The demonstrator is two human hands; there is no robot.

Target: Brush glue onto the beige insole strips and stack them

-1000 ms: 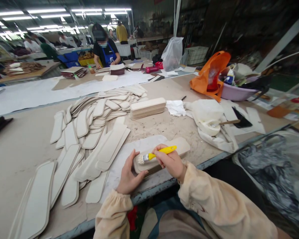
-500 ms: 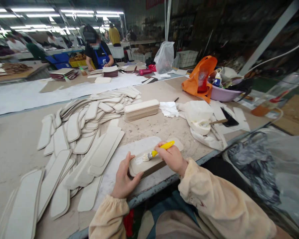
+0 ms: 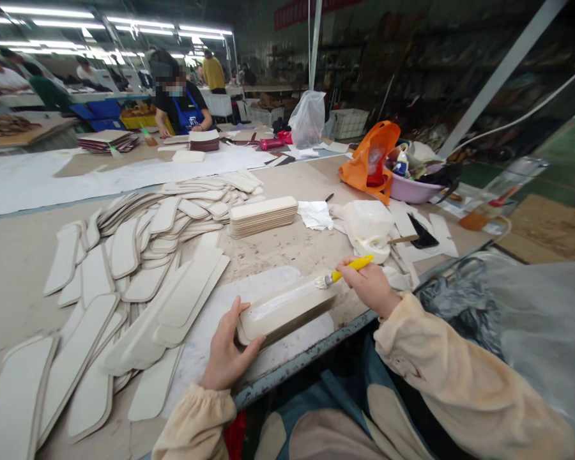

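Observation:
My left hand (image 3: 227, 350) grips the near end of a small stack of cream oblong panels (image 3: 287, 308) at the table's front edge, thumb on top. A wet streak runs along the top panel. My right hand (image 3: 370, 285) is closed on a yellow-handled brush (image 3: 345, 272), whose bristles touch the far right end of that top panel. The stack rests on a white sheet (image 3: 249, 294) on the table.
Many cream panels (image 3: 138, 268) lie fanned over the left of the table, with a neat stack (image 3: 262, 216) behind. A white glue tub with a stick (image 3: 371, 233), white cloths, an orange bag (image 3: 371, 160) and a purple basin (image 3: 412, 188) sit right. People work at far tables.
My right hand has drawn the brush from the left end of the top panel to its right end, leaving a wet streak. The view has shifted leftward and up.

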